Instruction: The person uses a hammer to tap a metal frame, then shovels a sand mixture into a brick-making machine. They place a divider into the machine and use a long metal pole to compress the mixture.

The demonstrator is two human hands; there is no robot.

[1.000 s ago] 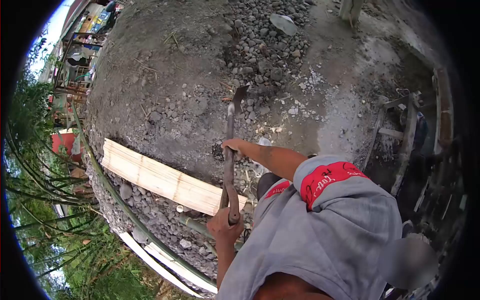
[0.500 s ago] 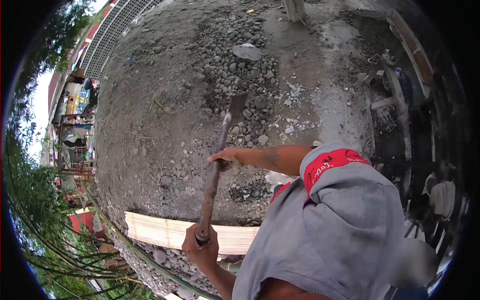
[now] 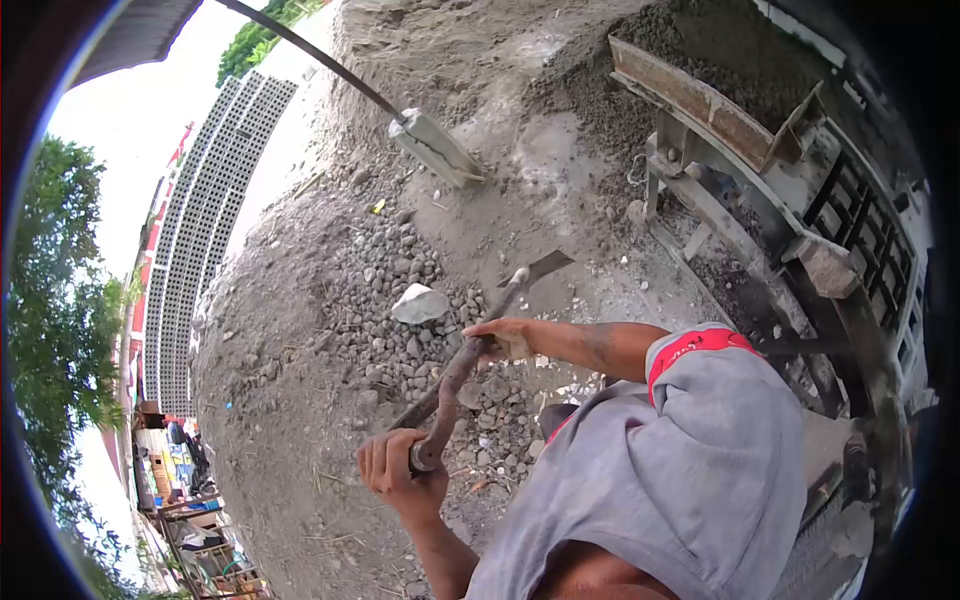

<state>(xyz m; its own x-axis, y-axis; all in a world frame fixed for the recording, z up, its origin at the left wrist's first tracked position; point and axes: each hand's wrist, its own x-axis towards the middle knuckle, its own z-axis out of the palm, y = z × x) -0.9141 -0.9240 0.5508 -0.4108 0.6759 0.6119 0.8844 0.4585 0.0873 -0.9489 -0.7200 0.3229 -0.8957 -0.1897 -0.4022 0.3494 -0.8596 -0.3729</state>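
Both hands were on the shovel, and what a firm hold it was. The left hand had its grip closed around the butt end of the handle, fingers wrapped tight, down near the person's chest. Further up the shaft, the right hand was clamped around it too, arm stretched out from a grey sleeve with a red band. Beyond the right grip the shaft ran on to the blade, which was lifted clear of the ground and tilted, pointing away from the body.

Just below and to the left of the right grip lay a heap of gravel, grey stones scattered over dirt, with one pale flat stone sitting on top, near the shaft but apart from it. Past the blade, further out, a second shovel rested with its wide blade on the damp sand, its long thin handle running off up and away. To the right of the blade stood a rusty metal frame holding dark sand. Far off behind the left grip rose a tall stack of hollow blocks and green trees.
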